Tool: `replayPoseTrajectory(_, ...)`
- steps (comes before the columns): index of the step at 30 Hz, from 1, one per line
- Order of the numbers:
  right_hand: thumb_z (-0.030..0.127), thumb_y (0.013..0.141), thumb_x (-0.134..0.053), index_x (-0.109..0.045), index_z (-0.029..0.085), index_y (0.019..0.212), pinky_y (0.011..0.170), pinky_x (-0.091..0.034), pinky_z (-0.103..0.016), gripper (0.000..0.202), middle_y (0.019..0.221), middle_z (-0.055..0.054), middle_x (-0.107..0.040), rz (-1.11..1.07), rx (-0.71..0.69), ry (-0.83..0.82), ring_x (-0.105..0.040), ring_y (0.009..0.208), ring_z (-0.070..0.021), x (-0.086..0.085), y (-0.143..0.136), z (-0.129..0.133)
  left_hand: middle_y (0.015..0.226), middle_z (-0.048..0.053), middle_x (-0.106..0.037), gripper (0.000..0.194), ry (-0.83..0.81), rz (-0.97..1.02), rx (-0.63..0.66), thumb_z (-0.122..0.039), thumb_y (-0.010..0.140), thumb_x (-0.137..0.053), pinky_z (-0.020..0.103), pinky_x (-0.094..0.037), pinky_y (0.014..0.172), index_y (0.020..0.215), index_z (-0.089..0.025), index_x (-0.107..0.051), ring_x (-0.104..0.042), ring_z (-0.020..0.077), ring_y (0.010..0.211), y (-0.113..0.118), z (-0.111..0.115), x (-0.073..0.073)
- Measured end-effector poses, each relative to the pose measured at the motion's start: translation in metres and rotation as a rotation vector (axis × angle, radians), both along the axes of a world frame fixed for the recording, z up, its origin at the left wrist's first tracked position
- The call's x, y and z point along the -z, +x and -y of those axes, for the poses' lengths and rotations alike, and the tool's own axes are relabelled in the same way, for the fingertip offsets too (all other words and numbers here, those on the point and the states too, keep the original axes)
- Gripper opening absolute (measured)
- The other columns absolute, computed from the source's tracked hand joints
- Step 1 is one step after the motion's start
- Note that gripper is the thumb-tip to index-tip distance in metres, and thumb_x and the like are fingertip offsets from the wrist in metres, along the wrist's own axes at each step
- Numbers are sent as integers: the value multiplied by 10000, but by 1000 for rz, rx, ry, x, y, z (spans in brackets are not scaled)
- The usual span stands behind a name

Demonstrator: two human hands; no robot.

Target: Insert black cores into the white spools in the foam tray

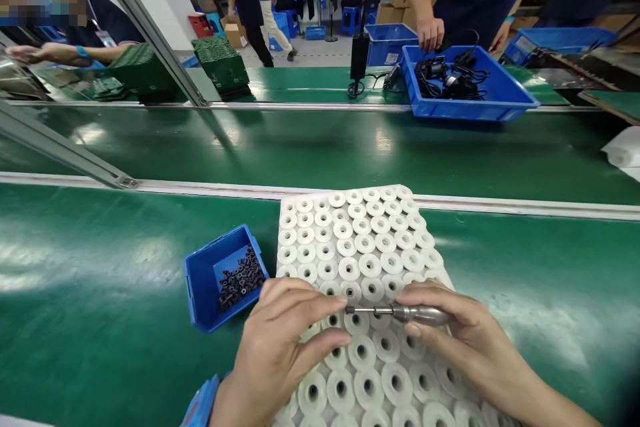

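Observation:
My right hand point(450, 327) holds a silver metal hand tool point(423, 314) level, its thin shaft pointing left. A small dark piece point(351, 309) sits at the tool's tip. Beside that tip is my left hand point(295, 333), thumb and forefinger apart with a gap between them. Both hands are over a white tray point(333, 257) bearing rows of round white rings with holes in their centres. Left of the tray, a blue bin point(203, 287) contains a pile of small dark cylindrical parts point(243, 280).
Beyond the green bench point(100, 253) runs a green belt point(300, 147) with metal rails. A large blue crate point(470, 110) of black cables stands behind it, a person's hand point(431, 33) above. Green board stacks point(220, 63) and a slanted metal post point(145, 27) are at the left.

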State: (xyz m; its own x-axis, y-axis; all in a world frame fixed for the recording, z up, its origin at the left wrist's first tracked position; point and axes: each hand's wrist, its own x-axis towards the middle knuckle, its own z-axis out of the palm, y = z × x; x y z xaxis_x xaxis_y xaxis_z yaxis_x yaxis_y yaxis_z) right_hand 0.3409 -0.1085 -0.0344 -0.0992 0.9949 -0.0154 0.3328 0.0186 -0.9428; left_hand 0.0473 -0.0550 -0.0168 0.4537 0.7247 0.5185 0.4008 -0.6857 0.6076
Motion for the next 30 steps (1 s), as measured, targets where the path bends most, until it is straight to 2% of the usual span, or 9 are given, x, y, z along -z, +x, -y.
replayPoseTrajectory(4,408,964,-781,-785,417,1196,877,-593,-311,233,1109,-2,-785,-55,-16,-7,-741,1023,-200,0,-2,0,900,-53,-803,194,-94,96,89,-190,922,-800,235,-571,780,1097,-269,-769,-734,104,823,23,-10,0)
replayPoseTrajectory(8,405,972,-776,-779,426,1192,900,-580,-311,221,1103,16,-777,-93,-13,-25,-732,1000,-177,1,-6,-5,945,-43,-821,159,-226,128,112,-217,933,-787,205,-627,776,1070,-298,-793,-776,113,852,26,-15,2)
replayPoseTrajectory(12,413,967,-783,-766,436,1211,928,-582,-319,246,1101,31,-779,-112,-29,-45,-732,995,-169,3,-11,-9,878,-66,-801,159,-332,131,67,-184,905,-797,182,-625,701,1005,-302,-765,-767,105,765,34,-15,3)
replayPoseTrajectory(15,412,968,-783,-762,430,1215,925,-591,-306,249,1107,36,-782,-108,-21,-34,-740,987,-161,4,-10,-10,864,-52,-759,163,-357,131,-4,-174,919,-740,212,-633,688,1018,-281,-666,-749,121,768,37,-17,2)
replayPoseTrajectory(19,397,981,-767,-727,392,1238,844,-612,-245,261,1131,31,-783,-40,35,1,-762,978,-149,1,1,-9,886,-29,-733,340,-272,86,-119,-174,942,-674,267,-642,736,1214,-267,-493,-748,148,802,33,-20,5)
replayPoseTrajectory(22,358,992,-751,-682,343,1201,726,-595,-200,221,1031,39,-775,110,63,136,-762,864,-125,-8,8,-9,922,-15,-740,437,-120,-36,-150,-139,905,-708,307,-629,826,1266,-247,-487,-756,170,878,28,-20,13)
replayPoseTrajectory(26,305,1030,-699,-649,278,1181,746,-562,-241,161,1001,22,-778,378,-67,399,-743,854,-132,-24,7,-12,955,21,-742,483,77,-200,-92,-65,909,-669,364,-614,819,1336,-197,-486,-743,201,882,30,-16,23)
replayPoseTrajectory(30,241,1051,-660,-626,235,1177,799,-520,-289,131,983,15,-760,465,-189,502,-699,849,-142,-31,-1,-17,974,86,-737,478,148,-325,-63,20,881,-615,418,-606,763,1316,-130,-485,-725,245,854,36,-15,19)
